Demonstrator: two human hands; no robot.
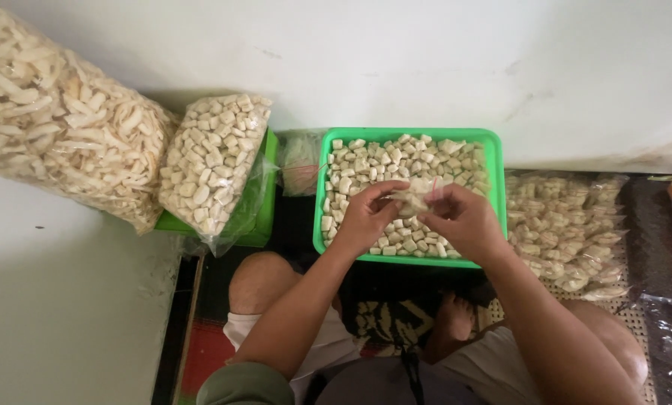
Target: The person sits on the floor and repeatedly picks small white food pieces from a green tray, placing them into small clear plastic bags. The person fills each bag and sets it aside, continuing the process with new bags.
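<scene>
head view: my left hand (366, 217) and right hand (462, 219) meet over the green tray (493, 161) of pale cubes (366, 165), both pinched shut on a small clear bag (414, 196) of cubes between them. i hold it low above the tray, likely so strays drop back in. filled packets (565, 229) lie at right; a big cube sack (212, 161) and chip sack (58, 124) lean at far left.

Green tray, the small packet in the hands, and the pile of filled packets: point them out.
green tray (493, 161): head view, right rim.
small packet (414, 196): head view, middle, between both hands.
pile of filled packets (565, 225): head view, centre of the heap.
</scene>
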